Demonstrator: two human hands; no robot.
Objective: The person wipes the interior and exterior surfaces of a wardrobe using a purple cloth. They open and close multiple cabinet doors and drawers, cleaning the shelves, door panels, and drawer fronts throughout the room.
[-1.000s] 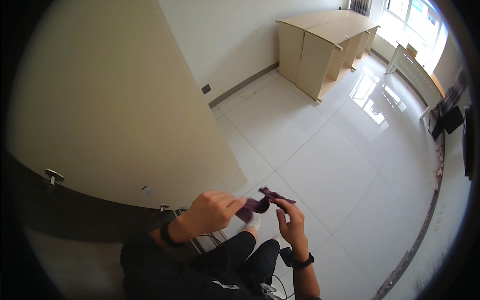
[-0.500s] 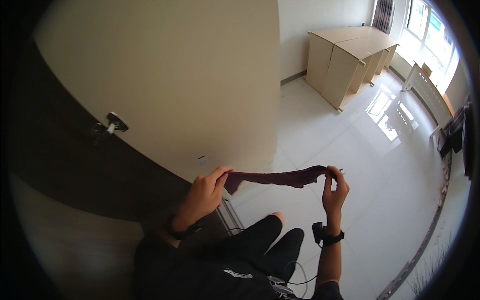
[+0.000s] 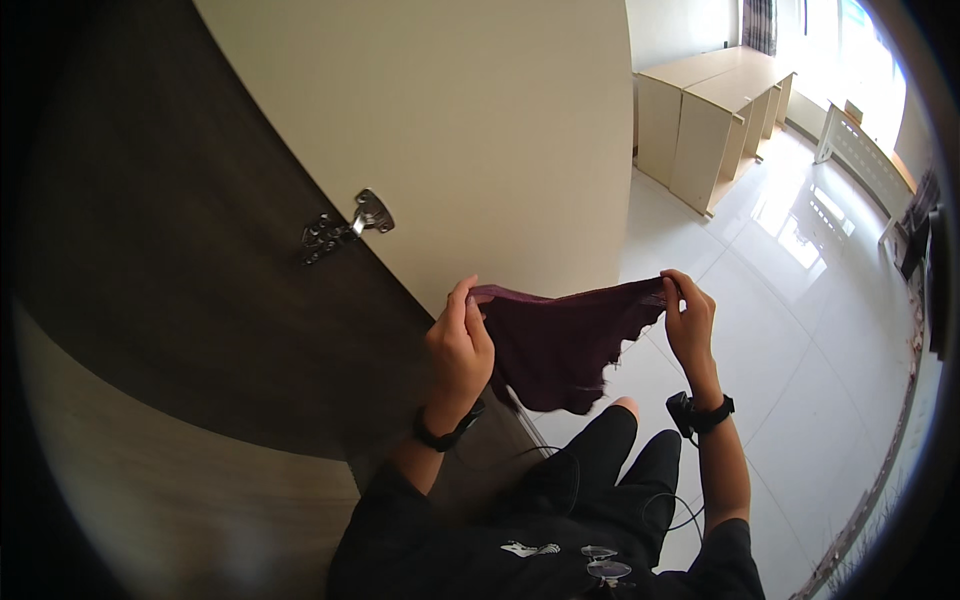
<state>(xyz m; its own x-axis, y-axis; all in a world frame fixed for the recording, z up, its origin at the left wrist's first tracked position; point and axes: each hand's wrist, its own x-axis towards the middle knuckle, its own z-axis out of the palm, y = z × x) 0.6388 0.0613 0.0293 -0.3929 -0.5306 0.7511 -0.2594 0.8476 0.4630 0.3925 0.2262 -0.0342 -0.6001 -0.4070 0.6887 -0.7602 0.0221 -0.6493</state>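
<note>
A dark maroon cloth [image 3: 560, 345] with frayed, ragged edges hangs stretched between my two hands in front of me. My left hand [image 3: 463, 340] pinches its upper left corner, with the thumb against the fingers. At the upper right corner, my right hand [image 3: 690, 318] grips the cloth between thumb and fingertips. The cloth's top edge is nearly taut, and its body droops below into a rough curve. A black band circles each wrist; the one on the right carries a small box-shaped device [image 3: 681, 412].
An open cream cabinet door [image 3: 480, 130] stands close ahead, joined by a metal hinge [image 3: 368, 215] to a dark brown panel [image 3: 200, 220]. Farther right, a pale wooden desk-like unit [image 3: 700, 120] lies on glossy white floor tiles [image 3: 780, 370]. A white slatted panel [image 3: 865, 160] stands near the window.
The cloth has gone from a narrow, folded strip to a wider hanging sheet. Both hands sit slightly higher in the picture, and the whole view has shifted.
</note>
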